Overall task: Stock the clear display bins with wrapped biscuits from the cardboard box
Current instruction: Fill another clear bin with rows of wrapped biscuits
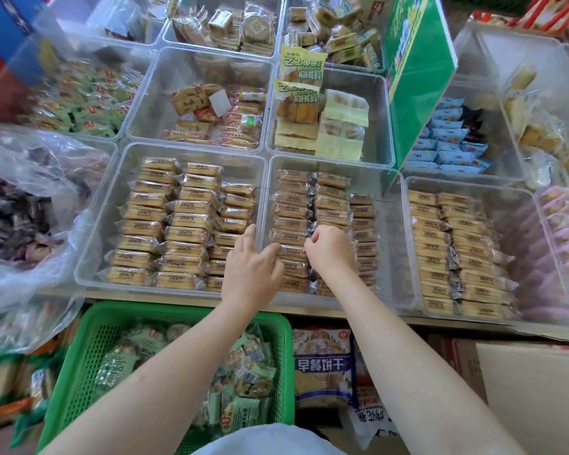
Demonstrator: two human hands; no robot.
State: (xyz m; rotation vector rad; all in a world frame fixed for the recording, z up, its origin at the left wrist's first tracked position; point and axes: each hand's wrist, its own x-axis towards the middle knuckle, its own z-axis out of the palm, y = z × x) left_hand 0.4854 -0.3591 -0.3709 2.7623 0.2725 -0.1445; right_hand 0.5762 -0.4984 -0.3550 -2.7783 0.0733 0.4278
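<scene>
While both bare forearms reach forward from the near edge, the person's hands meet over the middle clear display bin (388,244) in the nearest row. Wrapped biscuits (291,211) fill this bin in three neat columns: flat, rectangular, golden-brown slabs, each sealed in glossy clear film with a dark printed strip along the top. The right-hand column stops short of the far wall. The left hand (250,274) lies with fingers stretched out and relaxed, its fingertips touching the packets at the bin's left edge, one finger over the dividing wall. The right hand (330,249) is curled, its fingertips pinching the crimped film end of a packet between the left and middle columns. Matching biscuits are stacked the same way in the left bin (112,205) and the right bin (519,231). Nearer, below the counter edge, a green plastic basket (79,362) holds green-wrapped snacks, and the corner of a cardboard box (532,389) shows at the near right.
</scene>
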